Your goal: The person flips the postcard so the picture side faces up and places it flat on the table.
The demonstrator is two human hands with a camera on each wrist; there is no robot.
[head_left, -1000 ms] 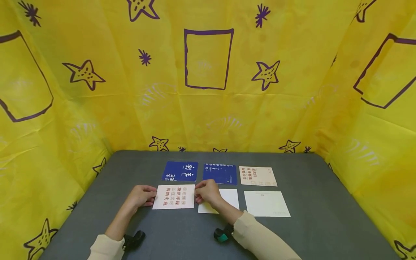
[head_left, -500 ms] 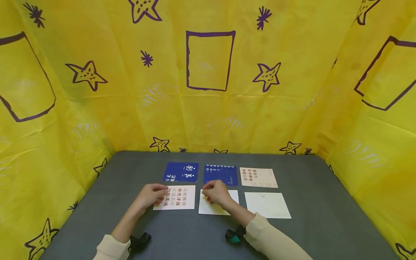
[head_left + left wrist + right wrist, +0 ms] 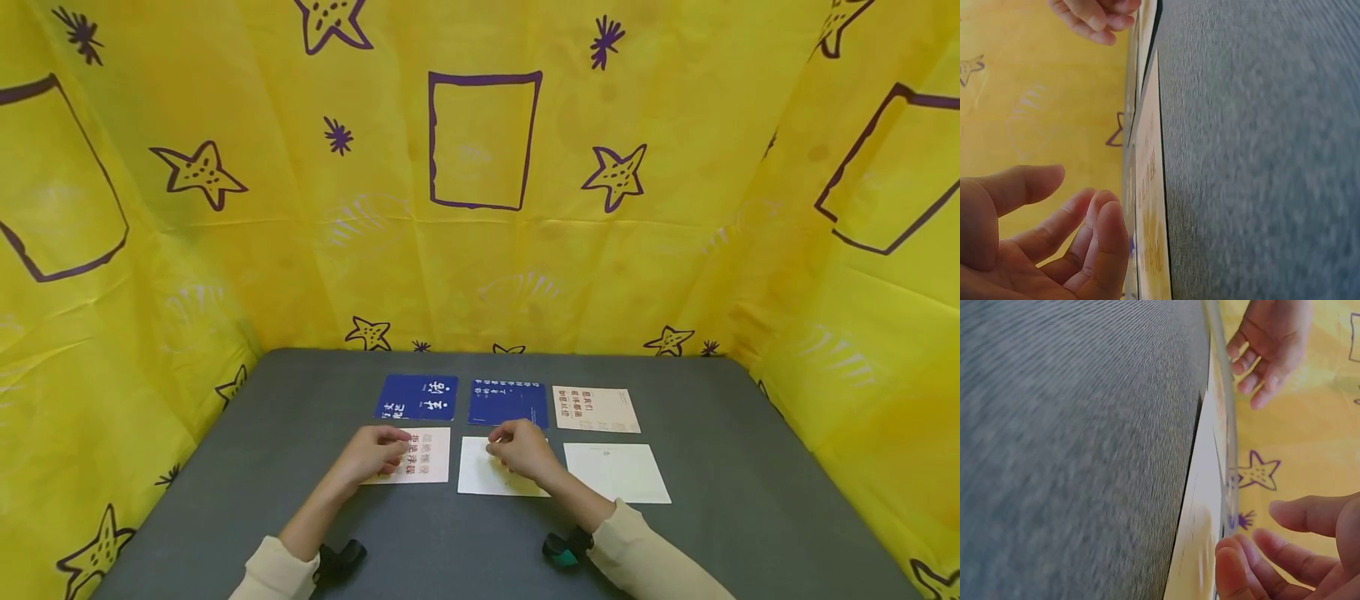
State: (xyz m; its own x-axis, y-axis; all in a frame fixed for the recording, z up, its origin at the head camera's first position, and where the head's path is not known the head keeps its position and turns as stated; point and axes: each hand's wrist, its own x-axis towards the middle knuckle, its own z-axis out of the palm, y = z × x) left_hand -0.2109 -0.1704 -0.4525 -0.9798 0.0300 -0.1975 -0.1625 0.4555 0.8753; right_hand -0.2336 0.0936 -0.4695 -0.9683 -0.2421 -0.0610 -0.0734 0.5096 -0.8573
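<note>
My left hand (image 3: 372, 454) hovers over a white card with reddish printed characters (image 3: 429, 457), at the front left of two rows of cards. In the left wrist view its thumb and loosely bent fingers (image 3: 1110, 231) stand apart with nothing between them. Above the front middle card, a nearly blank white one (image 3: 480, 477), is my right hand (image 3: 525, 452). The right wrist view has its thumb and fingers (image 3: 1232, 569) apart too, holding nothing. The hands partly hide both cards.
Behind lie two blue cards, one left (image 3: 416, 397) and one middle (image 3: 510, 404), and a cream printed card (image 3: 596, 410). Another white card (image 3: 618, 473) lies front right. Yellow patterned cloth (image 3: 480, 250) surrounds the grey table (image 3: 420, 550).
Both hands held the reddish-lettered card by its sides one second ago and have let it go. Both have since shifted right. The cards lie in the same places.
</note>
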